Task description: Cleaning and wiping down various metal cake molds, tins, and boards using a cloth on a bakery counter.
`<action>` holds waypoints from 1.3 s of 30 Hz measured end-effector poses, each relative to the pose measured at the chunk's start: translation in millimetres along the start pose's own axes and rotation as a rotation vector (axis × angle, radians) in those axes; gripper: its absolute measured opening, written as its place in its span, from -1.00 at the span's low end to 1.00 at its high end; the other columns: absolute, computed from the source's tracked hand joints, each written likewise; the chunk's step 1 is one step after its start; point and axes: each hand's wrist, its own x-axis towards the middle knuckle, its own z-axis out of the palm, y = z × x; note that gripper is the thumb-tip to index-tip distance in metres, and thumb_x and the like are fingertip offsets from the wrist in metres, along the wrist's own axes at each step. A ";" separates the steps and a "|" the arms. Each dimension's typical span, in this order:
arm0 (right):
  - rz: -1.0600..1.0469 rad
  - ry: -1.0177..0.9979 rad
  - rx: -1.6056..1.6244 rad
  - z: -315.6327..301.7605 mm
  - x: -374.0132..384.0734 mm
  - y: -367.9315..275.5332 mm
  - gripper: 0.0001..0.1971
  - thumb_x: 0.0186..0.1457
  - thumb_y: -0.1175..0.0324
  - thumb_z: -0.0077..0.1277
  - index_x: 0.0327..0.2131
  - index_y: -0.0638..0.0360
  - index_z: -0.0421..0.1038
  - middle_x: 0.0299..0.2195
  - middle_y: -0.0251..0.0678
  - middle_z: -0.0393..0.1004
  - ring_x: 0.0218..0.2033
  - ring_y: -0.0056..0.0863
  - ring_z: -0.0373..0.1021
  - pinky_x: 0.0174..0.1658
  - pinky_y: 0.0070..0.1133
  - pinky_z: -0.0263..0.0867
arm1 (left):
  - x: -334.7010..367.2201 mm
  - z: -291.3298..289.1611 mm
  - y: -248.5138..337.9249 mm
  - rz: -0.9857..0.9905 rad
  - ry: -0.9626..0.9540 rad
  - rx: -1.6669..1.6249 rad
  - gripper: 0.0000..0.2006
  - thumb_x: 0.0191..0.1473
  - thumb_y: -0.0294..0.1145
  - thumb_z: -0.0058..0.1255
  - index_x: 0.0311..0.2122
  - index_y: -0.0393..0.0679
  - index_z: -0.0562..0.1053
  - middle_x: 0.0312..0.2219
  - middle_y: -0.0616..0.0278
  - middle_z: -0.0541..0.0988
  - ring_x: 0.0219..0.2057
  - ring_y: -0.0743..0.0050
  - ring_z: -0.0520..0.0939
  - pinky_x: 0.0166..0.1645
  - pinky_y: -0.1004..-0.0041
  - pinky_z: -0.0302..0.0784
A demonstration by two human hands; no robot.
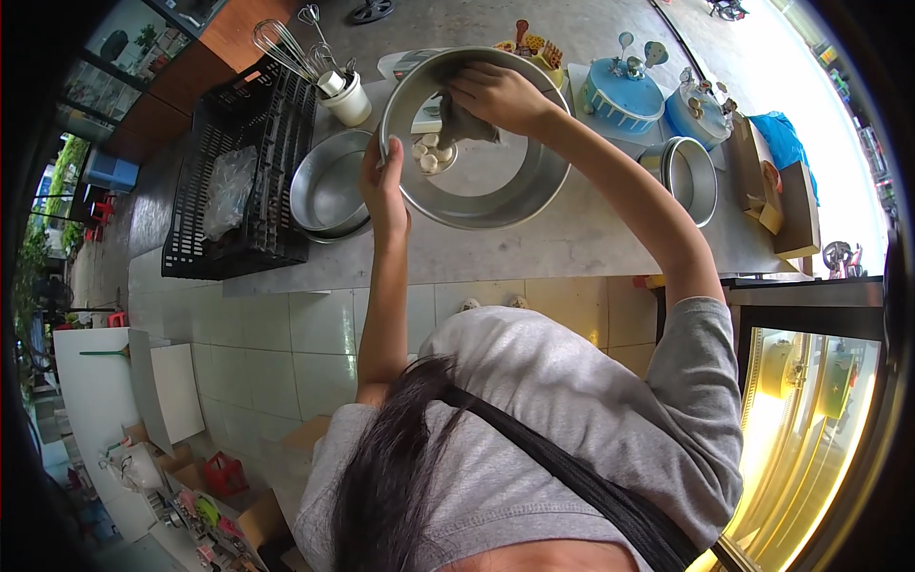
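Note:
A large round metal cake ring, open through the middle, is held tilted above the table. My left hand grips its left side, with the thumb over the rim. Inside the ring, my right hand holds a grey-brown cloth against the far inner wall. Some of the right fingertips are hidden by the cloth and the ring. Through the opening a small dish of pale round pieces shows on the table. Left of the ring, round metal cake pans sit one in another.
A black plastic crate with a clear bag stands at the table's left end, near a white tub of whisks. To the right are blue decorated cakes, more metal tins and an open cardboard box. A lit display case stands at my right.

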 end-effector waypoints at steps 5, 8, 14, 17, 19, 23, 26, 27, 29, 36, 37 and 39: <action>0.668 -0.072 0.461 -36.1 4.0 -34.9 -0.68 -0.21 0.53 -0.11 -0.26 0.10 0.38 -0.48 -0.21 0.44 -0.48 -0.37 0.39 -0.37 -0.49 0.32 | -1.2 -19.5 -5.8 0.011 0.180 0.025 -0.59 0.02 -0.23 -0.04 -0.08 -0.31 0.35 -0.26 0.23 0.45 -0.25 0.57 0.41 -0.15 0.59 0.25; 0.738 -0.138 0.805 -49.5 -10.8 -56.3 -0.66 -0.25 0.62 -0.16 -0.32 0.07 0.44 -0.46 -0.27 0.46 -0.51 -0.42 0.34 -0.36 -0.54 0.29 | -0.1 -27.3 -11.6 0.027 0.187 0.058 -0.59 0.03 -0.23 -0.06 -0.07 -0.31 0.34 -0.25 0.20 0.42 -0.20 0.51 0.39 -0.10 0.53 0.24; 1.004 0.178 1.776 7.0 -19.7 -142.7 -0.72 -0.07 0.48 -0.05 -0.21 0.31 0.30 -0.32 -0.23 0.40 -0.29 -0.60 0.32 -0.23 -0.65 0.24 | -8.5 6.7 -10.9 0.317 0.067 0.362 -0.58 -0.03 -0.19 0.00 -0.05 -0.13 0.37 -0.29 0.18 0.38 -0.29 0.45 0.29 -0.16 0.47 0.20; 1.261 0.522 1.470 -9.6 4.1 -147.1 -0.76 -0.15 0.52 -0.01 -0.31 0.31 0.31 -0.20 -0.20 0.31 -0.16 -0.48 0.29 -0.16 -0.53 0.23 | -17.9 24.3 -14.6 0.408 -0.008 0.493 -0.59 -0.04 -0.19 0.02 -0.05 -0.06 0.38 -0.29 0.23 0.33 -0.26 0.44 0.24 -0.15 0.48 0.19; 0.717 0.150 1.033 -6.3 -16.8 -136.0 -0.80 -0.20 0.53 -0.03 -0.37 0.27 0.37 -0.16 -0.17 0.31 -0.16 -0.30 0.31 -0.12 -0.46 0.23 | -11.6 16.2 -9.7 0.410 0.017 0.447 -0.59 -0.05 -0.18 0.02 -0.05 -0.03 0.38 -0.28 0.24 0.31 -0.25 0.45 0.24 -0.15 0.50 0.20; 0.374 -0.426 -0.023 -18.5 -66.8 -91.2 -0.89 -0.27 0.37 -0.05 -0.62 0.14 0.46 -0.14 -0.24 0.32 -0.12 -0.39 0.17 -0.10 -0.55 0.16 | -1.1 -19.9 9.6 0.141 0.006 0.475 -0.59 -0.03 -0.15 0.01 -0.04 -0.03 0.38 -0.22 0.23 0.26 -0.16 0.49 0.27 -0.16 0.57 0.23; 0.425 -0.446 0.014 -33.0 -59.0 -79.8 -0.82 -0.27 0.31 -0.04 -0.53 0.16 0.46 -0.21 -0.22 0.32 -0.14 -0.38 0.17 -0.10 -0.52 0.12 | -6.0 -20.9 1.9 0.147 0.073 0.457 -0.59 -0.02 -0.12 -0.01 -0.05 -0.03 0.39 -0.21 0.20 0.25 -0.18 0.46 0.27 -0.15 0.54 0.22; 0.463 -0.435 0.050 -34.9 -56.0 -82.9 -0.79 -0.26 0.29 -0.04 -0.49 0.17 0.45 -0.24 -0.23 0.32 -0.14 -0.36 0.16 -0.11 -0.49 0.12 | -4.5 -20.4 1.5 0.148 0.071 0.455 -0.59 -0.02 -0.12 -0.01 -0.05 -0.03 0.39 -0.21 0.20 0.25 -0.18 0.46 0.27 -0.15 0.54 0.22; 0.479 -0.601 0.236 -48.2 -45.5 -103.9 -0.57 -0.09 0.18 -0.07 -0.13 0.20 0.32 -0.24 -0.20 0.32 -0.12 -0.27 0.16 -0.06 -0.44 0.09 | -3.5 -17.1 2.5 0.238 0.108 0.562 -0.58 -0.02 -0.10 -0.01 -0.05 -0.02 0.39 -0.20 0.17 0.24 -0.18 0.41 0.27 -0.12 0.50 0.21; 0.974 0.130 1.566 -29.9 -5.7 -151.2 -0.67 -0.01 0.43 -0.15 -0.10 0.08 0.30 -0.29 -0.10 0.39 -0.31 -0.20 0.36 -0.21 -0.42 0.27 | -5.3 -4.7 -13.7 0.265 0.110 0.396 -0.61 0.00 -0.13 -0.04 -0.08 -0.09 0.42 -0.35 0.20 0.37 -0.24 0.44 0.30 -0.11 0.48 0.19; 0.800 -0.124 1.362 -23.2 -15.8 -138.0 -0.71 -0.07 0.42 -0.10 -0.18 0.07 0.37 -0.31 -0.13 0.40 -0.31 -0.25 0.37 -0.22 -0.43 0.28 | -1.3 -11.3 -13.6 0.266 0.110 0.398 -0.61 0.00 -0.13 -0.04 -0.08 -0.09 0.42 -0.35 0.20 0.37 -0.24 0.44 0.30 -0.11 0.48 0.19; 0.554 -0.636 0.673 -18.1 -35.0 -112.5 -0.82 -0.25 0.33 0.03 -0.46 0.04 0.51 -0.34 -0.26 0.42 -0.32 -0.39 0.39 -0.29 -0.48 0.30 | 6.6 -37.0 -13.2 0.037 0.107 0.257 -0.61 0.01 -0.14 -0.05 -0.08 -0.11 0.41 -0.39 0.25 0.37 -0.30 0.49 0.30 -0.18 0.51 0.18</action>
